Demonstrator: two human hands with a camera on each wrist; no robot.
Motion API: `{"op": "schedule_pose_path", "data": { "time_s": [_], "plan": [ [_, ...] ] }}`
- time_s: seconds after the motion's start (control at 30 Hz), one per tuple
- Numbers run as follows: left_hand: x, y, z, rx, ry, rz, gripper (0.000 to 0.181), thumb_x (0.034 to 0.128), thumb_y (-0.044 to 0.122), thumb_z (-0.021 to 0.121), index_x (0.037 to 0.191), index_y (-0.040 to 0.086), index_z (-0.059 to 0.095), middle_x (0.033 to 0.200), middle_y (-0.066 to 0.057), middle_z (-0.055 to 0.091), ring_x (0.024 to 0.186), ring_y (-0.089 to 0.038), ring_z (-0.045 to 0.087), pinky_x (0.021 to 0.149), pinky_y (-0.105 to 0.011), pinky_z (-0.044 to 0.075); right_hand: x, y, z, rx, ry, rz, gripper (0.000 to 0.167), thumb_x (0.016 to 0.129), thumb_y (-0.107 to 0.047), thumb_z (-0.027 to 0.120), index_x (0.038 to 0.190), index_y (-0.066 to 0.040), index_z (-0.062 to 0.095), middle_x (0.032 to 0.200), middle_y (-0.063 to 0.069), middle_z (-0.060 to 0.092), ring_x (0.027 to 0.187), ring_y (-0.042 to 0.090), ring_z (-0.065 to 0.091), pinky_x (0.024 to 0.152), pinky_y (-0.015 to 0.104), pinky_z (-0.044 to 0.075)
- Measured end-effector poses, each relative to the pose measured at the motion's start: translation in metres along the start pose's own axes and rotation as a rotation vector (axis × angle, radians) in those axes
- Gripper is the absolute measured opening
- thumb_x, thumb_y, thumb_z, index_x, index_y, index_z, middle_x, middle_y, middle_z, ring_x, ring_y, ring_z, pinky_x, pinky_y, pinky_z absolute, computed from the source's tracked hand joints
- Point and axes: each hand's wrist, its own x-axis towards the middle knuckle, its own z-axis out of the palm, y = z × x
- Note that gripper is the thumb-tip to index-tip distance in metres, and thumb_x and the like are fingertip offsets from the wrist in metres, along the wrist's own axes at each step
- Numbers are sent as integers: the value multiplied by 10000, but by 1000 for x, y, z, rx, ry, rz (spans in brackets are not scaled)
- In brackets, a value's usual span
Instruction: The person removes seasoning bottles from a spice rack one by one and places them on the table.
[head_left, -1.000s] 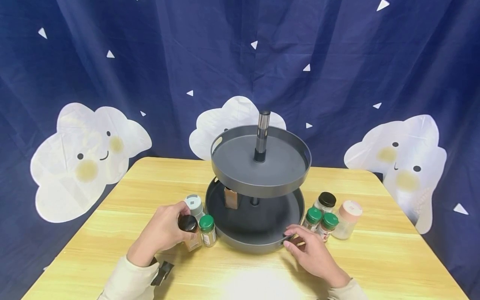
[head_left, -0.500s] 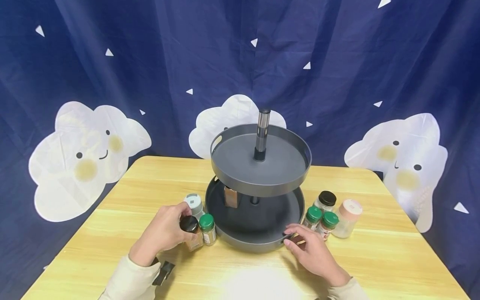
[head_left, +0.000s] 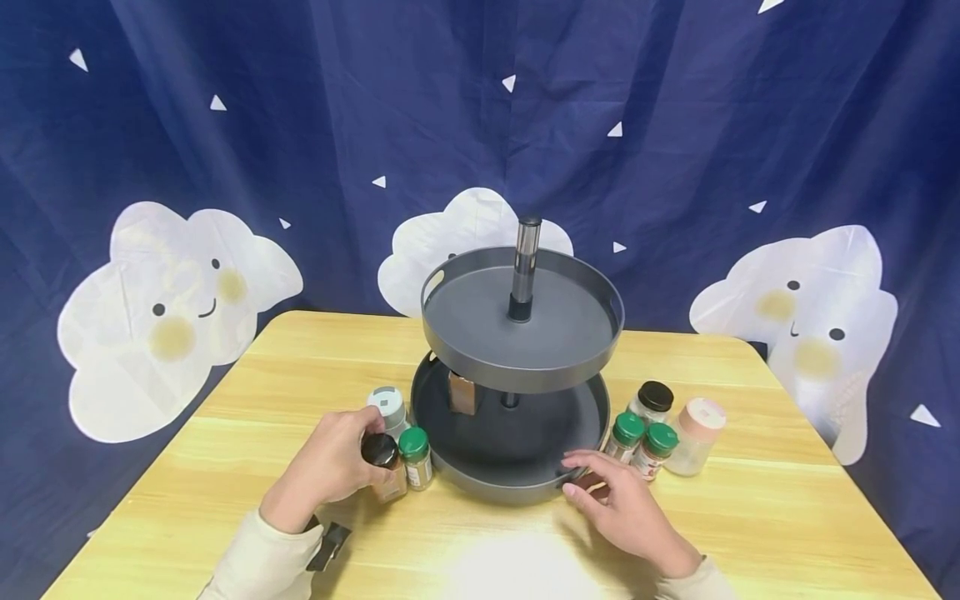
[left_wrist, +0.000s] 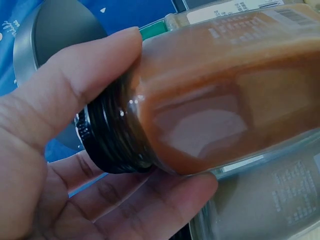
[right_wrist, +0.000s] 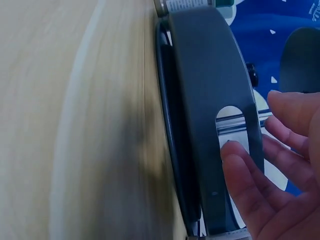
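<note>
My left hand (head_left: 326,462) grips a spice jar (head_left: 388,483) of orange-brown powder by its black-lidded top. In the left wrist view, thumb and fingers curl around the neck of that jar (left_wrist: 215,110). A green-lidded jar (head_left: 416,458) and a pale-lidded jar (head_left: 387,406) stand close beside it. My right hand (head_left: 626,508) is at the front right of a dark two-tier round tray's lower tier (head_left: 502,493). Seen from the right wrist, its relaxed fingers straddle the tier's rim (right_wrist: 200,75) by the handle slot; whether they touch is unclear.
A brown container (head_left: 462,395) stands in the lower tier; the upper tier (head_left: 517,379) partly covers it. Right of the tray are two green-lidded jars (head_left: 627,430), a black-lidded jar (head_left: 655,397) and a pink-lidded jar (head_left: 699,429). A blue curtain (head_left: 480,100) hangs behind the wooden table (head_left: 757,517).
My right hand has shifted slightly left over the rim. The left hand and its jar have edged very slightly to the right. The tray stays in place.
</note>
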Motion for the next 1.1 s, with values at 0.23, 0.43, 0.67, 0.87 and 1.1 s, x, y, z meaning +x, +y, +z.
{"op": "schedule_pose_path", "data": {
  "time_s": [0.23,0.43,0.67,0.87,1.1],
  "plan": [
    [0,-1,2,19,0,8,464,515,138,932,833,103,597,718,37,567,689,-143,515,640,-314,479,-1,0,0,34,-106,-32,270,891,-73,696,1152,-27,646,1190,159,645,799,83,663,619,252,575],
    [-2,0,5,15,-11,-9,464,515,126,935,821,108,587,714,38,554,676,-134,498,623,-302,468,-2,0,0,73,-151,-9,291,893,-91,697,1176,-52,644,1142,100,669,782,77,650,627,263,574],
    [-3,2,4,26,-18,-27,477,517,126,938,829,101,579,720,26,543,682,-145,489,627,-310,461,1,-6,-3,28,-98,1,239,910,-91,676,1135,-15,649,1065,114,678,764,72,644,613,253,570],
    [-2,5,1,22,-52,-36,449,558,126,930,837,98,579,736,21,547,696,-153,492,635,-315,457,2,-9,-4,-54,30,134,285,860,-35,716,1137,-6,651,1086,104,666,775,83,647,622,225,566],
    [-2,9,-7,1,-12,8,411,666,225,898,935,56,636,823,-4,598,723,-154,502,649,-321,457,1,-1,-2,-53,88,107,364,827,-1,742,1176,-9,642,1151,129,655,772,82,659,616,214,568]
  ]
}}
